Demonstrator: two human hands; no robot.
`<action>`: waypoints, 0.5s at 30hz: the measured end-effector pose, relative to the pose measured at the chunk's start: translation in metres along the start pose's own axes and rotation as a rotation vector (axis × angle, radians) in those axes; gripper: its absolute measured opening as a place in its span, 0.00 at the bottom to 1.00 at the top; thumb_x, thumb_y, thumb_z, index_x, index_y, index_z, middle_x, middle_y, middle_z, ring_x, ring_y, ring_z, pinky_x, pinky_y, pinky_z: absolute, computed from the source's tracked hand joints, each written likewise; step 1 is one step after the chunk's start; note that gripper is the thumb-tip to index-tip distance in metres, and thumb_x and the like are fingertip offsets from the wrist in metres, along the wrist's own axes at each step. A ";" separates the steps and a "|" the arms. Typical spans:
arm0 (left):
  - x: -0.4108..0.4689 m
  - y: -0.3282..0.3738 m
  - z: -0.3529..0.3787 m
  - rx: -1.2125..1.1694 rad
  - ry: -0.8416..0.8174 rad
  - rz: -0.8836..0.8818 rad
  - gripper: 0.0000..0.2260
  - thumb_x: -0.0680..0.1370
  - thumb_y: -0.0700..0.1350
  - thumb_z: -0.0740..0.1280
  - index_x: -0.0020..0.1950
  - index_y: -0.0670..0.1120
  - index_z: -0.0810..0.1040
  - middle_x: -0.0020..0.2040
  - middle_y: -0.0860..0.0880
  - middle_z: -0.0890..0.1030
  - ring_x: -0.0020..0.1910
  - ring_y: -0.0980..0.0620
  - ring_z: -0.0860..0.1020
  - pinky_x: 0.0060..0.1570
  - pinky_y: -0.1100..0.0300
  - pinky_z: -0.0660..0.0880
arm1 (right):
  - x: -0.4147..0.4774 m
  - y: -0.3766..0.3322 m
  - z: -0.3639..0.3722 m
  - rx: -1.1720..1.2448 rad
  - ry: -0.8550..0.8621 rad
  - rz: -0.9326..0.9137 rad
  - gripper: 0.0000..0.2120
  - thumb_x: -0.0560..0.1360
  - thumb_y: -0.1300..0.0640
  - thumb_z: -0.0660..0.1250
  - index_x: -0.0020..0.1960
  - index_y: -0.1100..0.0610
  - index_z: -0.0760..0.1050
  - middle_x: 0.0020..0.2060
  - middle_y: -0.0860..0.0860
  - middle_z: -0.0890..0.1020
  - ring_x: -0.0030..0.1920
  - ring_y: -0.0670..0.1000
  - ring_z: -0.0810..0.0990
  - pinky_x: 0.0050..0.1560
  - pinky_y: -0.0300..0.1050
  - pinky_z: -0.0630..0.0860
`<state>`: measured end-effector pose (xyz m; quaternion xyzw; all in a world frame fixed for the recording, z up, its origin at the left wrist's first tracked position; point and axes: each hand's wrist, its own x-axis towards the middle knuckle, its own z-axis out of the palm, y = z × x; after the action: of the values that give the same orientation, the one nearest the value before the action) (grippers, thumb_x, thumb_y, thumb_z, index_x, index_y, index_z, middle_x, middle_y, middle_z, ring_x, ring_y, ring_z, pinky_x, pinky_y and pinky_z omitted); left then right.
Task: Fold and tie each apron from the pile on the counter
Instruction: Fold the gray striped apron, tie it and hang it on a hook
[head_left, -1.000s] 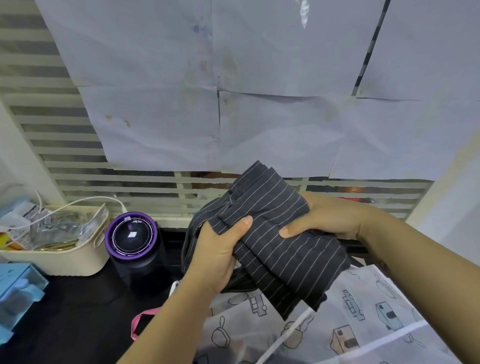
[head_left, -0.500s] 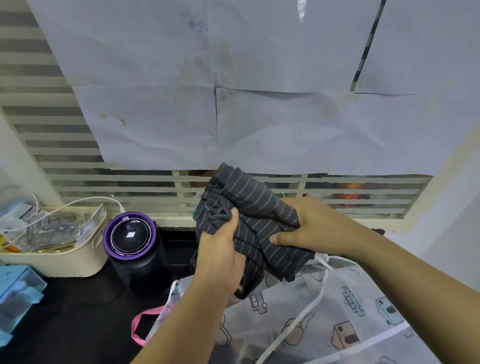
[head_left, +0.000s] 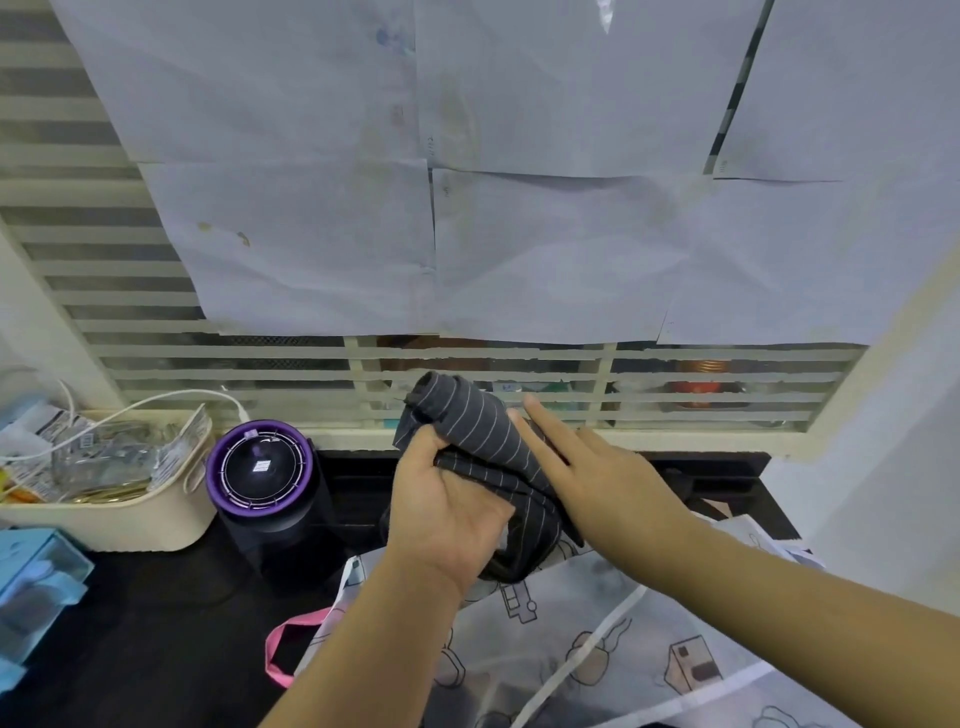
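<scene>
Across the lower half we find the black surface (head_left: 156, 649), and spread over it from 4 to 6 o'clock lies the white translucent apron printed with cartoon outlines (head_left: 649, 654), which we take as the pile waiting its turn; its white ties trail loose, so it is not yet folded. Just below the centre of the view the dark grey pinstriped cloth apron (head_left: 478, 431) is held clear above that pile, rolled into a tight bundle with its upper end pointing toward 11 o'clock. We judge it is kept in the air so the roll can be turned and bound without snagging the cloth beneath. The right hand (head_left: 597, 478), at 3 o'clock of the bundle, lies with straight fingers flat against its side, seemingly pressing the layers so they do not spring apart. The left hand (head_left: 447, 514), at 7 o'clock of it, curls round the lower part and grips it, carrying the weight. At 9 o'clock a purple-rimmed black cylinder (head_left: 260, 467) stands apart, and a pink fabric strap loop (head_left: 270, 649) peeks out at 7 o'clock.
</scene>
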<state>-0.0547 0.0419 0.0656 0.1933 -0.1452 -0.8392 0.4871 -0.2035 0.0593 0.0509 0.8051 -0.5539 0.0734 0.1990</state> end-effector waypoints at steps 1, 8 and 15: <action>-0.003 -0.001 0.002 0.038 -0.018 0.019 0.13 0.76 0.46 0.60 0.52 0.41 0.80 0.49 0.42 0.83 0.50 0.44 0.81 0.54 0.46 0.74 | 0.000 -0.002 0.002 -0.004 -0.007 0.021 0.56 0.46 0.69 0.78 0.73 0.61 0.61 0.64 0.62 0.75 0.29 0.55 0.77 0.17 0.40 0.59; 0.008 -0.009 -0.011 0.170 0.344 0.215 0.19 0.77 0.43 0.68 0.68 0.48 0.72 0.54 0.44 0.83 0.48 0.47 0.84 0.39 0.53 0.81 | -0.002 -0.020 -0.018 0.159 -0.299 -0.127 0.46 0.76 0.58 0.65 0.74 0.52 0.29 0.77 0.59 0.41 0.70 0.59 0.62 0.66 0.53 0.67; 0.006 -0.008 -0.004 0.323 0.206 0.157 0.23 0.75 0.46 0.67 0.69 0.48 0.70 0.57 0.42 0.81 0.53 0.45 0.82 0.49 0.49 0.79 | 0.032 0.007 -0.049 1.080 -0.470 0.209 0.33 0.71 0.41 0.69 0.71 0.40 0.59 0.54 0.33 0.75 0.48 0.31 0.77 0.49 0.27 0.73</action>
<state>-0.0614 0.0405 0.0572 0.3416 -0.2422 -0.7402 0.5261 -0.1925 0.0490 0.1084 0.7284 -0.5436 0.1837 -0.3745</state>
